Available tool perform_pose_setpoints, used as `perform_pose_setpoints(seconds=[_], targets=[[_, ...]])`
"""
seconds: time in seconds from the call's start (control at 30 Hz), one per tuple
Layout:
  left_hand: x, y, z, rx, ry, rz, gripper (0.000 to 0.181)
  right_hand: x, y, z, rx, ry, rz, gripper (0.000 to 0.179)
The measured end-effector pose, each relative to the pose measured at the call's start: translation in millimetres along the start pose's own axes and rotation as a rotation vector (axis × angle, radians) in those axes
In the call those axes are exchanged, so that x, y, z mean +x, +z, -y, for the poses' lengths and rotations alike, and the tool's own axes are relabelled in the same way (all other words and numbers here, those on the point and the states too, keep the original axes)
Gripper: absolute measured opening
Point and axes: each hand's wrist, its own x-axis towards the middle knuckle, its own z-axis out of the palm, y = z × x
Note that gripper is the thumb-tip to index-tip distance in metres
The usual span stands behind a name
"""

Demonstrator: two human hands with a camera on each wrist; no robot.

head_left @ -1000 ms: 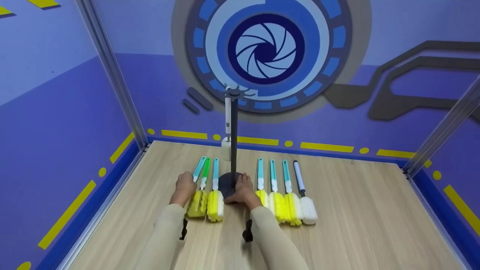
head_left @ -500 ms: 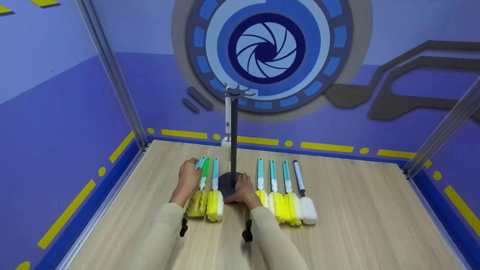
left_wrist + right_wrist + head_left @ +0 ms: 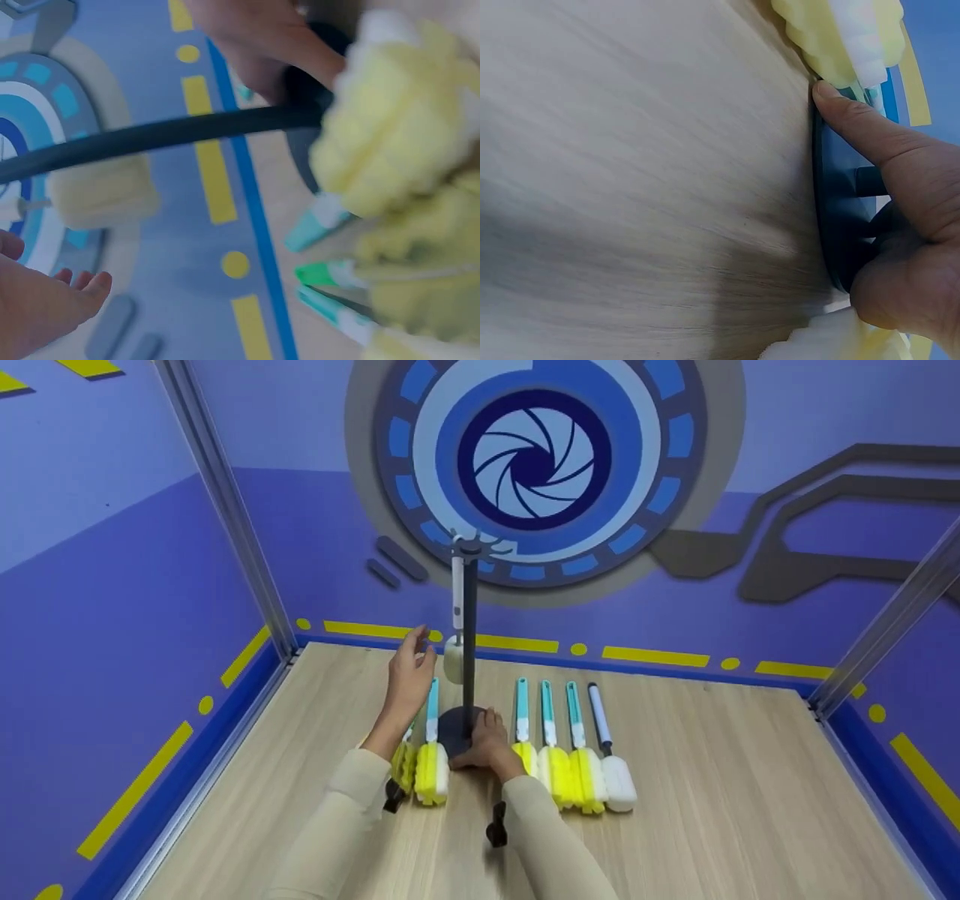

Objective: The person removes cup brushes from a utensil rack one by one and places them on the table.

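Observation:
A dark stand with a post (image 3: 469, 645), a round base (image 3: 450, 727) and hooks at the top stands on the table. My right hand (image 3: 491, 742) holds the base; in the right wrist view its thumb (image 3: 847, 109) lies along the base's rim. A white sponge bottle brush (image 3: 454, 658) hangs from a hook on the left. Beside it my left hand (image 3: 409, 675) is raised, fingers extended and holding nothing. Below that hand lie bottle brushes with yellow sponge heads, one with a green handle (image 3: 322, 274) and another with a turquoise handle (image 3: 433, 709).
Right of the stand, several bottle brushes lie side by side, among them a turquoise-handled one (image 3: 546, 712) and one with a white head (image 3: 618, 784). Purple walls with metal corner posts (image 3: 225, 502) border the wooden table (image 3: 720, 780).
My left hand has left the turquoise handle of the leftmost brush and moved up and right toward the hanging brush. My right hand has stayed on the base.

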Motion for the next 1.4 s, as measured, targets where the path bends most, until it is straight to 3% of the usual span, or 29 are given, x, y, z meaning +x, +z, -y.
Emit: perform_pose_setpoints(seconds=[0.23,0.53,0.7,0.97,1.2,1.4], targets=[[12.1,4.0,-15.6,-0.011,0.012,0.014,0.049,-1.4,1.0,2.8,-0.006,-0.033,-0.012,0.124],[22.5,11.2,-29.1,-0.017,-0.006,0.137,0.052,0.2,-1.9,3.2,-0.107,-0.043,-0.006,0.122],[27.2,16.6,-31.2,0.004,0.034,0.123,0.04,-0.1,-1.4,1.9,-0.078,-0.04,-0.001,0.123],[28.3,18.8,-24.3,0.053,0.129,0.027,0.023,-3.0,-2.0,1.4,-0.042,-0.039,0.0,0.123],[22.5,16.8,-16.4,-0.01,0.146,0.065,0.022,-4.2,-1.7,1.4,-0.033,-0.017,-0.009,0.123],[19.3,17.6,-12.2,-0.026,0.158,0.051,0.019,-4.6,-1.3,0.4,-0.023,-0.025,-0.017,0.123]])
